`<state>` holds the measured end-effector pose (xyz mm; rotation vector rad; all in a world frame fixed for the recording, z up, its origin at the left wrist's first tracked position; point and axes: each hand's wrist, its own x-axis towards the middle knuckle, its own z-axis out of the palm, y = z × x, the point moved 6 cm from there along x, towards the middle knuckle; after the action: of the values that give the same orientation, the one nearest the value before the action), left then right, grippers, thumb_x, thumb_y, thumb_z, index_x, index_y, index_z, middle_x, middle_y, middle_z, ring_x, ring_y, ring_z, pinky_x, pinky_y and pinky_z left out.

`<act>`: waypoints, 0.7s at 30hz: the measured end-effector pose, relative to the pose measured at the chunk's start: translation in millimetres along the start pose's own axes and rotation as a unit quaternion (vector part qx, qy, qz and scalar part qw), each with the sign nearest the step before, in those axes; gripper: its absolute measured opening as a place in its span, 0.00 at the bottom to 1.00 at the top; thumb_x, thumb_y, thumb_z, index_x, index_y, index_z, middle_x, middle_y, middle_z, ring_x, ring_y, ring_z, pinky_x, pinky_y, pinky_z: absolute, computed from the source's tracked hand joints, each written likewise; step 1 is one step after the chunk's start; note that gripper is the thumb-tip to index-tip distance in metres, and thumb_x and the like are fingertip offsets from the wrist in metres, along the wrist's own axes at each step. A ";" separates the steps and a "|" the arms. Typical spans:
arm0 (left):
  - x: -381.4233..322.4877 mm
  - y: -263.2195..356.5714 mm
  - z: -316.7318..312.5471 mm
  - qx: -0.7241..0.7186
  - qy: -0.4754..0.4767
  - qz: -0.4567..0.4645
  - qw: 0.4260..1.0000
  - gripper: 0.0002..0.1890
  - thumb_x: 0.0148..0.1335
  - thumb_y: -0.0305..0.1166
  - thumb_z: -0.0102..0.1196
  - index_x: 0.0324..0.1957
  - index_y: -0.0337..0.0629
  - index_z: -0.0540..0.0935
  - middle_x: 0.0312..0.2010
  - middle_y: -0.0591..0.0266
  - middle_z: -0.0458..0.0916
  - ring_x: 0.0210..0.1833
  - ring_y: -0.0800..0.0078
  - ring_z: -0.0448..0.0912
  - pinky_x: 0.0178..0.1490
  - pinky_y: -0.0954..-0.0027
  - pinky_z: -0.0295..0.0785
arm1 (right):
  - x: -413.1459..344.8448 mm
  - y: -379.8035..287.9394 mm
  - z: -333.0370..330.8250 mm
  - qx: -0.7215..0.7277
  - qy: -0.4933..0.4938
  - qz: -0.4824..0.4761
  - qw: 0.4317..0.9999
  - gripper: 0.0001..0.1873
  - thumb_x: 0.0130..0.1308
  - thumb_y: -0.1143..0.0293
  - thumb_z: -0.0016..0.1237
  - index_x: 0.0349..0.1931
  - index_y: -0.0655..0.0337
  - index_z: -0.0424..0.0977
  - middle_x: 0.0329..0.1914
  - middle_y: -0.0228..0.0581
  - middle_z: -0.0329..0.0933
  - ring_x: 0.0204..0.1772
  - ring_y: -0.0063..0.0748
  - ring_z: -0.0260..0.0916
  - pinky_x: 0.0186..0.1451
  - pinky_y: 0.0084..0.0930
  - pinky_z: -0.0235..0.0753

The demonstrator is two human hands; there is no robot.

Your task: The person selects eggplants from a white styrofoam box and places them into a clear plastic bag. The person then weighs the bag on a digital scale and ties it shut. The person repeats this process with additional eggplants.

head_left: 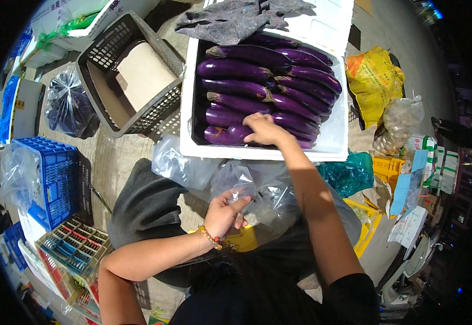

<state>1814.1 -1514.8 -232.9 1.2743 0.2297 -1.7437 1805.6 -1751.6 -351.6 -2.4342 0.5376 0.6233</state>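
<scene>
A white foam box (331, 138) in front of me holds many long purple eggplants (236, 70) laid in rows. My right hand (265, 129) reaches over the near wall of the box, thumb and fingers spread across eggplants at the near end. Whether it grips one cannot be made out. Lower down, between my knees, my left hand (228, 211) pinches a clear plastic bag (236, 180) between thumb and fingers. More clear plastic bags (185, 162) lie against the near side of the box.
A dark grey cloth (236, 20) lies over the box's far edge. Left stand a grey plastic crate (120, 130) with cardboard inside, a bagged dark bundle (71, 103) and a blue crate (59, 183). To the right are a yellow sack (374, 85) and a teal plastic bag (351, 172).
</scene>
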 end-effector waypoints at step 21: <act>13.0 30.7 -42.4 -0.046 0.114 0.048 0.991 0.16 0.72 0.35 0.48 0.57 0.40 0.76 0.51 0.54 0.83 0.10 0.91 0.54 0.16 0.85 0.58 | -87.6 2.5 18.4 0.389 0.394 0.106 0.826 0.09 0.65 0.76 0.49 0.45 0.65 0.76 0.44 0.43 0.77 0.38 0.37 0.80 0.44 0.25 0.77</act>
<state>1864.6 -1512.8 -251.6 1.3943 0.3702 -1.4884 1727.6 -1722.0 -319.2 -1.7329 1.1306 -0.5203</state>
